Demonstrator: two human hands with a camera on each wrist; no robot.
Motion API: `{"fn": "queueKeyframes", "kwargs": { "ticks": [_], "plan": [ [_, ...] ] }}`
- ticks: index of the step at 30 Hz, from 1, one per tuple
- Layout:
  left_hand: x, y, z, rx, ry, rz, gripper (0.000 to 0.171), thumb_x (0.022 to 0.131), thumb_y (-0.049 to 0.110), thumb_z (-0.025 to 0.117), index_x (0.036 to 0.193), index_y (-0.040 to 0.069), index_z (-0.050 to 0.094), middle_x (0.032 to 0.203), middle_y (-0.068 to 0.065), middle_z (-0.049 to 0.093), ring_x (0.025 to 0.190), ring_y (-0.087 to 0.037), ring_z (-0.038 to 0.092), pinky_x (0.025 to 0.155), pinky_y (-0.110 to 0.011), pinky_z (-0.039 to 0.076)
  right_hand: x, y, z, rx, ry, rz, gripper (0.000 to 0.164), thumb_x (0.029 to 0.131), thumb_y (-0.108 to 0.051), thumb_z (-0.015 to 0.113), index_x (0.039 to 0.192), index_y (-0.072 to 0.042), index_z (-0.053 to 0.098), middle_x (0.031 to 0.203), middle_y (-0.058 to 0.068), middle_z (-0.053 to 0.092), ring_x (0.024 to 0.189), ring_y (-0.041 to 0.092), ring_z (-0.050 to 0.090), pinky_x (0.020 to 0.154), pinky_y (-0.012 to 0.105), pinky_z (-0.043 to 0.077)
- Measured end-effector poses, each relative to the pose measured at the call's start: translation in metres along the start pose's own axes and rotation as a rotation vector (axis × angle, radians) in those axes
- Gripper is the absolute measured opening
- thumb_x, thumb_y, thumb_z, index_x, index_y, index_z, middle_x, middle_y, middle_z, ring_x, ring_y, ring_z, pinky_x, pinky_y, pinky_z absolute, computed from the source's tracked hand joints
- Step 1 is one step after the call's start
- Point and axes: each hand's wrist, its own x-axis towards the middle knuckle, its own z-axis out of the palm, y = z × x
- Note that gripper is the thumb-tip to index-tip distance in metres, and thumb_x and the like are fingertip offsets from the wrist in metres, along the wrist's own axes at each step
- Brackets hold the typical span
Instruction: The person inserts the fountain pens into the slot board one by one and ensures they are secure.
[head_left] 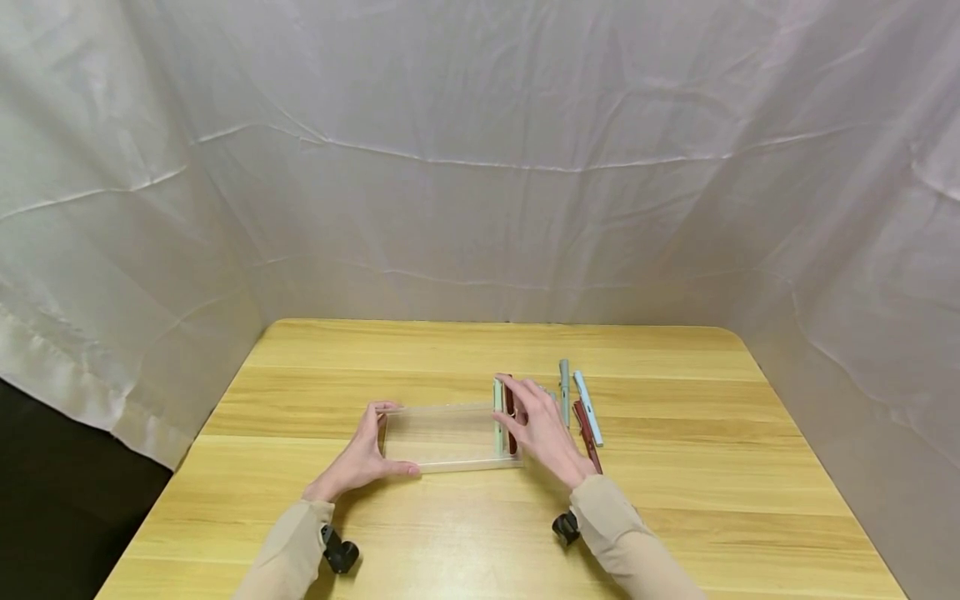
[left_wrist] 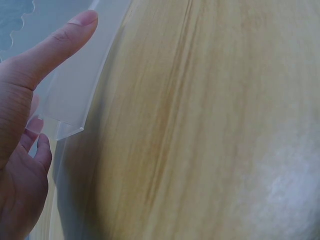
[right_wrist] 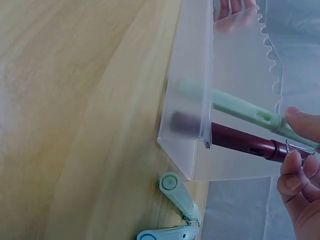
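Observation:
My left hand [head_left: 363,454] grips the left end of a translucent plastic pen holder [head_left: 450,463], thumb along the near side and fingers at the far side. The holder's scalloped edge shows in the right wrist view. At its right end lie a light green pen [right_wrist: 242,110] and a dark red pen [right_wrist: 240,140], side by side across the holder. My right hand [head_left: 543,425] is over them, fingers curled at the dark red pen's clip end and thumb by the light green pen. Exact thumb contact is partly hidden.
Right of the right hand, a grey-green pen [head_left: 565,387], a light blue pen [head_left: 589,410] and another dark red pen [head_left: 587,435] lie on the wooden table [head_left: 712,467]. A pale curtain [head_left: 480,225] stands behind the table.

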Motion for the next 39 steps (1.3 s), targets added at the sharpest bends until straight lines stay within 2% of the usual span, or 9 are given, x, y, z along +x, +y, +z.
{"fn": "queueKeyframes", "kwargs": {
  "ticks": [2,10,15,26,33,39],
  "plan": [
    [-0.0001,0.0,0.0001,-0.007,0.0,0.002,0.105,0.061,0.027,0.097,0.139,0.001,0.031,0.145,-0.021,0.037,0.144,-0.043,0.033,0.125,-0.062,0.018,0.0005,0.001,-0.0001,-0.003,-0.012,0.01,0.059,0.084,-0.013,0.08,0.138,-0.006,0.058,0.079,0.005,0.054,0.062,0.013,0.045,0.055,0.014,0.034],
    [-0.0006,0.0014,-0.0001,-0.007,-0.011,-0.006,0.106,0.061,0.026,0.097,0.14,0.002,0.03,0.147,-0.021,0.037,0.145,-0.044,0.031,0.125,-0.063,0.019,0.0016,0.0028,0.0004,-0.025,-0.036,0.023,0.059,0.085,-0.013,0.08,0.139,-0.008,0.059,0.078,0.002,0.052,0.061,0.002,0.035,0.055,0.015,0.032],
    [-0.0005,0.0011,0.0001,0.0,-0.017,-0.024,0.107,0.061,0.028,0.097,0.14,0.002,0.029,0.148,-0.021,0.036,0.146,-0.044,0.03,0.125,-0.062,0.018,0.0018,0.0023,0.0003,-0.034,-0.043,0.034,0.059,0.085,-0.014,0.08,0.14,-0.01,0.059,0.078,0.001,0.051,0.061,0.002,0.035,0.057,0.016,0.031],
    [-0.0007,0.0015,0.0012,-0.002,-0.001,-0.011,0.103,0.062,0.026,0.096,0.139,0.002,0.032,0.146,-0.021,0.038,0.146,-0.045,0.031,0.125,-0.063,0.018,0.0021,0.0021,0.0006,-0.049,-0.046,0.042,0.059,0.086,-0.017,0.08,0.14,-0.011,0.058,0.078,0.001,0.052,0.061,0.003,0.037,0.057,0.016,0.033],
    [-0.0012,0.0021,0.0015,0.014,0.002,-0.02,0.103,0.062,0.028,0.096,0.139,0.003,0.032,0.146,-0.02,0.038,0.146,-0.045,0.03,0.125,-0.064,0.019,0.0004,0.0014,0.0012,-0.054,-0.05,0.076,0.061,0.087,-0.019,0.079,0.143,-0.016,0.056,0.079,0.0,0.052,0.065,0.004,0.038,0.065,0.021,0.032],
    [-0.0019,0.0022,0.0016,0.007,0.004,-0.026,0.104,0.062,0.027,0.097,0.139,0.002,0.032,0.147,-0.022,0.038,0.146,-0.046,0.03,0.124,-0.064,0.019,0.0002,0.0008,0.0019,-0.06,-0.056,0.093,0.062,0.088,-0.02,0.078,0.144,-0.017,0.055,0.079,0.0,0.051,0.065,0.005,0.037,0.066,0.022,0.031]
  ]
}}
